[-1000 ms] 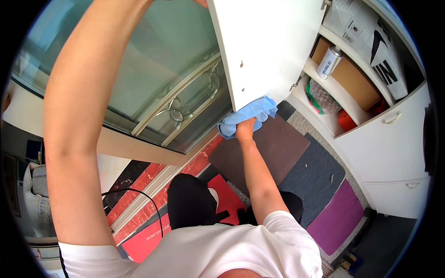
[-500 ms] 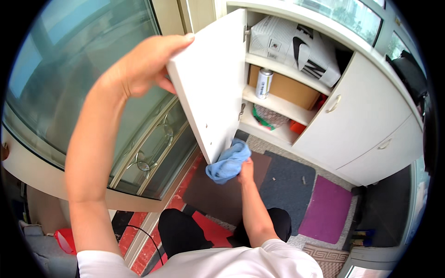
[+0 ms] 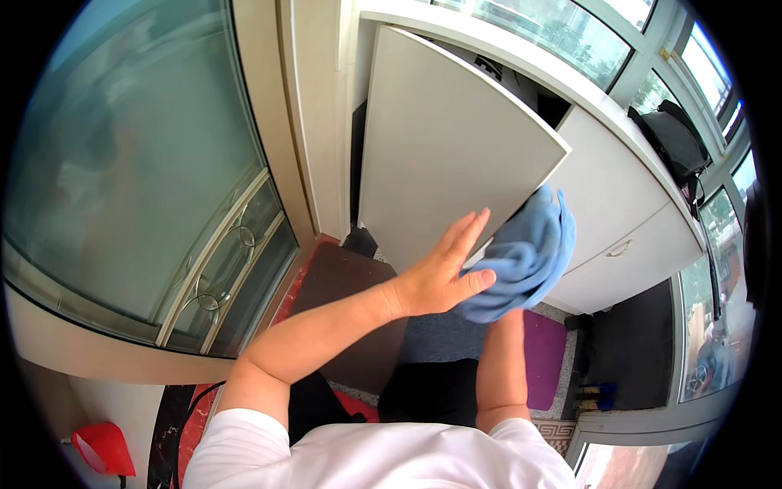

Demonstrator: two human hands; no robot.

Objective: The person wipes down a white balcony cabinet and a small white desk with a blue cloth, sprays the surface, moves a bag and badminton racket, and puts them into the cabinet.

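The white cabinet door (image 3: 456,130) stands partly open, its smooth outer face turned up toward me. My left hand (image 3: 448,273) is open in front of the door's lower part, fingers stretched and thumb apart, with nothing in it. Whether its fingertips touch the door I cannot tell. A bunched blue cloth (image 3: 529,253) lies against the door's lower free edge. My right hand (image 3: 506,323) grips the cloth from below, and its fingers are hidden under the folds. Part of a printed box (image 3: 493,67) shows through the gap above the door.
A second closed cabinet door and a drawer with a curved handle (image 3: 619,248) sit to the right. A black bag (image 3: 672,143) rests near the windows. Brown (image 3: 350,297) and purple (image 3: 546,359) mats cover the floor. A framed glass door (image 3: 130,163) stands left.
The cabinet door has swung toward the cabinet, hiding most of the shelves. My left hand has let go of its edge and moved down and right. My right hand has moved right with the cloth.
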